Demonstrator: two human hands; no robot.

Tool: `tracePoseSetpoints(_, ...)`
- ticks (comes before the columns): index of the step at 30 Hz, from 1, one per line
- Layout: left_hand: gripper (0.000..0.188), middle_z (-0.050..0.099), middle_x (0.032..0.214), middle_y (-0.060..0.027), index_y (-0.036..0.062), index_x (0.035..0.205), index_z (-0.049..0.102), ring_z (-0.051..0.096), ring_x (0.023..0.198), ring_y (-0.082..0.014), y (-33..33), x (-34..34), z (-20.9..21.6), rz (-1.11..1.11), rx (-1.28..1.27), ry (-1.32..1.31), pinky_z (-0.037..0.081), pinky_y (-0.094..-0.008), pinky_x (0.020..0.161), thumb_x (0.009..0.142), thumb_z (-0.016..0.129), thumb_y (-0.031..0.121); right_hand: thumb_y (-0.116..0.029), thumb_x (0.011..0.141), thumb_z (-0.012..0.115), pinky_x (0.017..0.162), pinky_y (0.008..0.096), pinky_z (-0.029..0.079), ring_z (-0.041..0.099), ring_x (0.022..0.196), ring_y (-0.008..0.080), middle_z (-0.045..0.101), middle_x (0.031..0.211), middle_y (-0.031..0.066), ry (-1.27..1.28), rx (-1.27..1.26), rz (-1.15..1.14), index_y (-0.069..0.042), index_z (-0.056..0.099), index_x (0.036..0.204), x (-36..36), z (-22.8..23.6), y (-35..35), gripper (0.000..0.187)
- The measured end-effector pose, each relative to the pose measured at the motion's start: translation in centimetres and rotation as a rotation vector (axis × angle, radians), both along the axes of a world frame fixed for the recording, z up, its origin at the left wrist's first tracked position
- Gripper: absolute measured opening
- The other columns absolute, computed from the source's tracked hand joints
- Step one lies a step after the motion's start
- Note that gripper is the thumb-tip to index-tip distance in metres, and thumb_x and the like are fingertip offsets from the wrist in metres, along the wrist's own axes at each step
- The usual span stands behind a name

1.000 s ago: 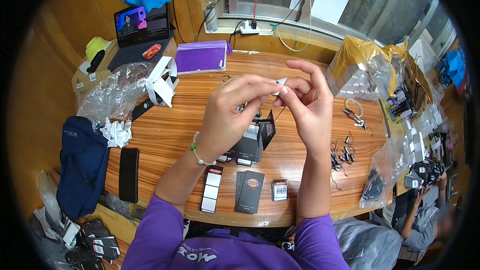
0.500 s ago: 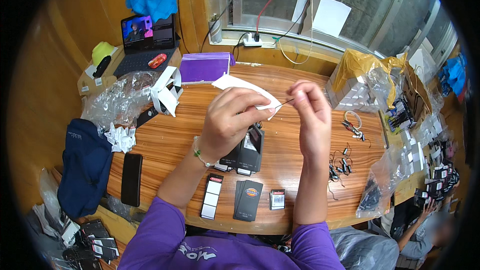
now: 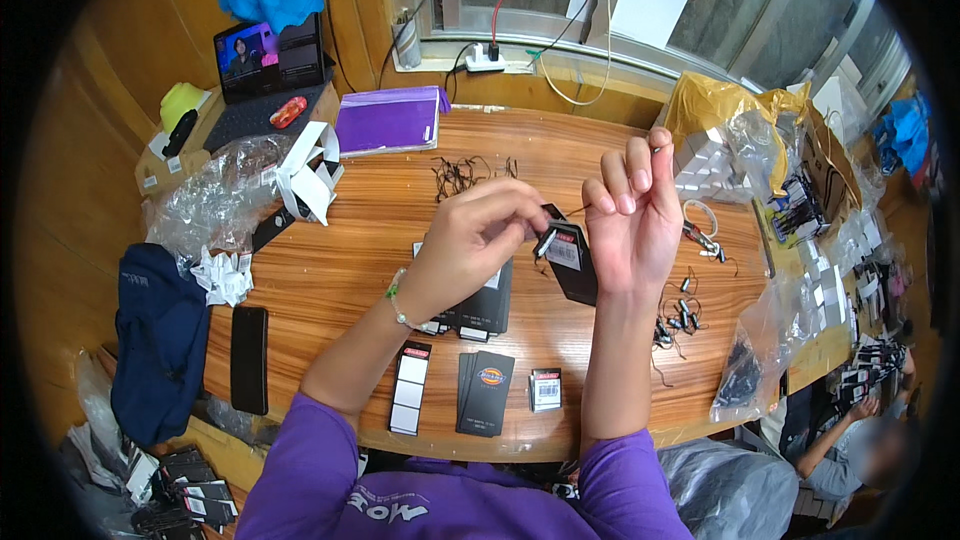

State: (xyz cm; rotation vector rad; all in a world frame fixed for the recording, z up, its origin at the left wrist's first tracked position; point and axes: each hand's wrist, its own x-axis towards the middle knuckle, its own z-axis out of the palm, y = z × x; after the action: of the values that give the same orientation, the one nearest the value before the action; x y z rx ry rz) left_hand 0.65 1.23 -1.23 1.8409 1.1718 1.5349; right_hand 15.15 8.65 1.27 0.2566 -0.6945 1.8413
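One view only, from the head, looking steeply down over the wooden surface [image 3: 340, 270]. It sits close above both raised hands, forearms entering from the lower edge. The fisheye bends the window [image 3: 600, 0] along the top and a dark rim rings the whole picture.

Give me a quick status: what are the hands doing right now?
Left hand pinching black hang tag above the table. Right hand raised, fingertips on a thin string. Black tag stacks lie below, untouched. Nothing in the way.

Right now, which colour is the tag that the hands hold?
The tag is black, with a small white label on it; the head view shows this.
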Motion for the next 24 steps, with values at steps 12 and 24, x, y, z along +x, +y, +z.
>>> tracePoseSetpoints(12,0.013,0.052,0.107,-0.0088,0.0032,0.084,0.061,0.050,0.101,-0.0197,0.5,0.1,-0.7,0.126,0.087,0.163,0.040,-0.0302,0.087,0.072,0.067,0.005,-0.019,0.095,0.043,0.059,0.0259,0.039,0.041,0.061,0.0097,0.046,0.076,0.0006,0.062,-0.065,-0.002,-0.009,0.050,0.098,0.4,0.2,0.0,0.013)
tracePoseSetpoints(24,0.010,0.059,0.085,-0.0015,0.0017,0.093,0.054,0.057,0.081,-0.0073,-0.5,-1.8,1.0,-0.096,-0.100,-0.502,0.046,-0.0213,0.072,0.086,0.058,0.007,-0.005,0.086,0.055,0.057,0.0187,0.034,0.044,0.064,0.0045,0.050,0.070,-0.0015,-0.773,0.311,-0.375,-0.005,0.046,0.101,-0.1,0.4,-0.7,0.017)
